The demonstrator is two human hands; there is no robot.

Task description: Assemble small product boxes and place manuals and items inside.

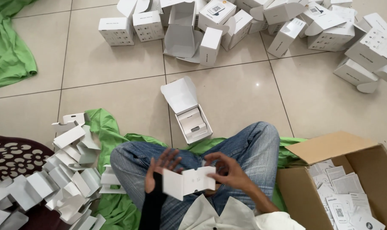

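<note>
I sit cross-legged in blue jeans on a tiled floor. Both hands hold a white folded cardboard insert (pixel 188 181) over my lap. My left hand (pixel 159 168), with a black sleeve on the forearm, supports its left end with fingers spread. My right hand (pixel 226 167) pinches its right end. Just beyond my knees an open small white box (pixel 193 123) lies on the floor with its lid flipped up and a white insert inside.
A heap of white cardboard inserts (pixel 70 174) lies at my left on green cloth (pixel 112 136). Many white boxes (pixel 253 25) pile at the back. A brown carton (pixel 330 147) with leaflets stands at right. A dark patterned tray (pixel 10 155) is at far left.
</note>
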